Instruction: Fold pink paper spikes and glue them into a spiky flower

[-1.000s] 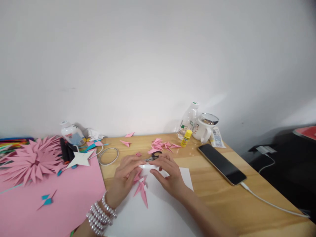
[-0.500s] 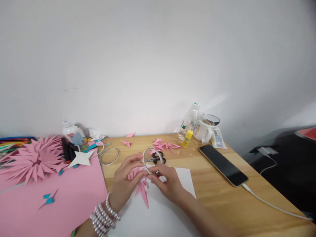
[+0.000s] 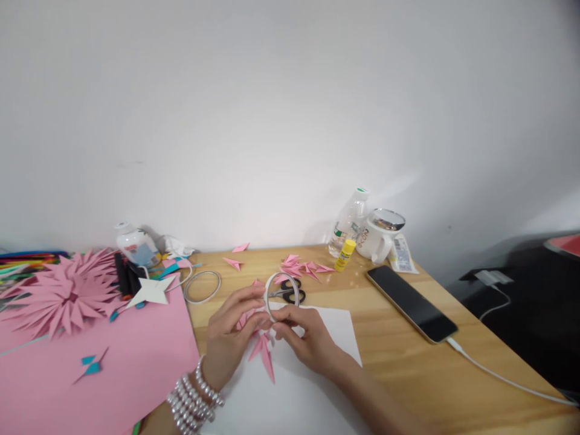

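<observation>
A roll of tape, seen as a narrow white ring, stands on edge between my two hands. My left hand, with pearl bracelets on its wrist, curves its fingers against the left rim of the roll, its thumb close to my right fingertips. My right hand pinches the lower right part of the roll. Below my left fingers are pink folded paper pieces, partly hidden by that hand. They are over a white sheet of paper. Through and behind the ring show black-handled scissors.
More folded pink pieces lie behind, beside a yellow glue stick. A bottle and white mug stand near the wall. A phone charges at right. A pink paper flower and pink sheet are left.
The tape roll and both hands keep nearly the same place and grip. The whole view has shifted very slightly.
</observation>
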A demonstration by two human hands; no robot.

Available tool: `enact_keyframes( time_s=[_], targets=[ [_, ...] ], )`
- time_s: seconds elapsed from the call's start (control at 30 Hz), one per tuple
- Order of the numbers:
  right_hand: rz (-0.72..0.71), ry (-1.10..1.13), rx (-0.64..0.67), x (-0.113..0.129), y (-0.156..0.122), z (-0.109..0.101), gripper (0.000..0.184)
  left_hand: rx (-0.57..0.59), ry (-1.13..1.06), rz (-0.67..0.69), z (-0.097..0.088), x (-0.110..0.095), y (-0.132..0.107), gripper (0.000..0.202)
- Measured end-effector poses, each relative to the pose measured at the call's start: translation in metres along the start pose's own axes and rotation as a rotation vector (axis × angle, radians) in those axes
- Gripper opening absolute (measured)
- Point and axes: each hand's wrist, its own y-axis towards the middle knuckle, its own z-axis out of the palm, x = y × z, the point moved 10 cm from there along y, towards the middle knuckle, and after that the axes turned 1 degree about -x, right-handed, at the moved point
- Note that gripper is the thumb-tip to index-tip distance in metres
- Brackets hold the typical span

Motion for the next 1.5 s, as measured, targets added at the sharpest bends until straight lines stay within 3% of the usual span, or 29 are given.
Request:
enact_keyframes(
  time_s=[0.6, 0.8, 1.03, 1.2, 1.5],
  targets=[
    [-0.015, 0.024, 0.015, -0.001, 0.001, 0.002, 0.014, 0.047, -0.021, -0.042, 0.004, 0.005, -0.003, 0.012],
    [-0.032, -0.018, -0.054, 0.002, 0.001, -0.003, 0.012, -0.012, -0.002, -0.006, 0.000, 0.001, -0.002, 0.003],
    [-0.077, -0.164, -0.296, 0.000, -0.002, -0.024, 0.009, 0.125, 0.024, 0.018, 0.014, -0.005, -0.004, 0.011],
    [-0.098, -0.191, -0.292, 0.002, -0.002, -0.023, 0.008, 0.146, 0.017, 0.020, 0.017, -0.007, -0.004, 0.012],
    [0.007, -0.106, -0.304, 0.000, -0.002, -0.024, 0.012, 0.160, -0.022, -0.050, 0.020, 0.003, -0.006, 0.013]
  ],
)
